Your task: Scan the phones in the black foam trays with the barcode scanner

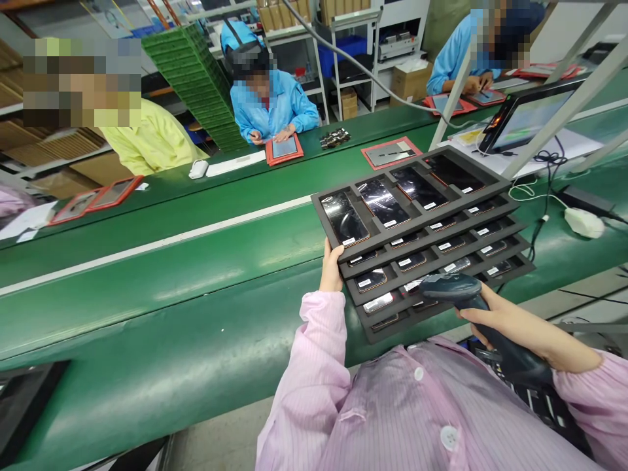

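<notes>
A stack of several black foam trays (498, 190), each holding glossy dark phones with white labels, rests fanned out near the front of the green conveyor belt (147, 288). My left hand (331, 268) grips the left edge of the stack. My right hand (495, 317) is wrapped round the handle of a dark handheld barcode scanner (454, 288), whose head hovers over the lowest trays at the stack's near edge.
A monitor (527, 118) on a metal frame, cables and a white adapter (583, 222) sit to the right. Across the belt, people in blue and yellow coats work at red-framed tablets (284, 149). A leaning stack of green trays (196, 78) stands behind.
</notes>
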`<state>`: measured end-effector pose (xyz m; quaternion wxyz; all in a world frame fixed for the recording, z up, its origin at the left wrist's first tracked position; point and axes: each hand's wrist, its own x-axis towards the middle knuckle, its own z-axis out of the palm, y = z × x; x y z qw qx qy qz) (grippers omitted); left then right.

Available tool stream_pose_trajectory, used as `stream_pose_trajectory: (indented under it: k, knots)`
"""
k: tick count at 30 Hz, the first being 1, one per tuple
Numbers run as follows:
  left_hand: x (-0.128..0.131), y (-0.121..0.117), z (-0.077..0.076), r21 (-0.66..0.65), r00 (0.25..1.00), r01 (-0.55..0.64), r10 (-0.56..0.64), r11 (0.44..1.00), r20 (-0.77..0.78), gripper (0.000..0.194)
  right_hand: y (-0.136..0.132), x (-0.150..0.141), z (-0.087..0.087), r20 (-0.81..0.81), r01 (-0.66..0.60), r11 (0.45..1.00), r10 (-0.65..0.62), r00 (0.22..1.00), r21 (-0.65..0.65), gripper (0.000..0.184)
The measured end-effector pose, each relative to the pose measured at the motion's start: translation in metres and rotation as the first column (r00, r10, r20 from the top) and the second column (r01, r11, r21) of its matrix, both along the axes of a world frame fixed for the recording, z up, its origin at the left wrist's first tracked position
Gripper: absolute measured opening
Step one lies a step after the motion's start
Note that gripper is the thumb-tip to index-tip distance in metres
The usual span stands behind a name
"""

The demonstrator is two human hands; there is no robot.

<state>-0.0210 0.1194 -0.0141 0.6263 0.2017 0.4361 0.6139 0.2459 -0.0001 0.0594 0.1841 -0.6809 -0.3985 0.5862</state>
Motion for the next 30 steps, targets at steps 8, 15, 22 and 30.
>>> stream_pose_trajectory:
  k: [8, 15, 22, 30]
  knots:
    - [0.002, -0.002, 0.004, -0.058, 1.000, -0.020, 0.020, 0.998, -0.006, 0.054, 0.005, 0.014, 0.001, -0.073, -0.116, 0.993, 0.117, 0.990, 0.023, 0.092]
    - [0.002, -0.002, 0.002, -0.070, 0.996, -0.079, 0.076, 0.994, -0.035, 0.034, 0.008, 0.012, 0.004, -0.111, -0.090, 0.994, 0.096, 0.989, 0.053, 0.086]
    - [0.002, -0.001, 0.003, -0.115, 0.993, -0.116, 0.112, 0.987, -0.047, 0.030, 0.025, 0.070, 0.017, -0.009, 0.065, 0.995, -0.065, 0.998, 0.074, 0.062]
    - [0.004, -0.002, 0.005, -0.130, 0.991, -0.132, 0.128, 0.983, -0.040, 0.026, 0.033, 0.088, 0.019, 0.022, -0.014, 0.999, 0.013, 1.000, 0.030, 0.069]
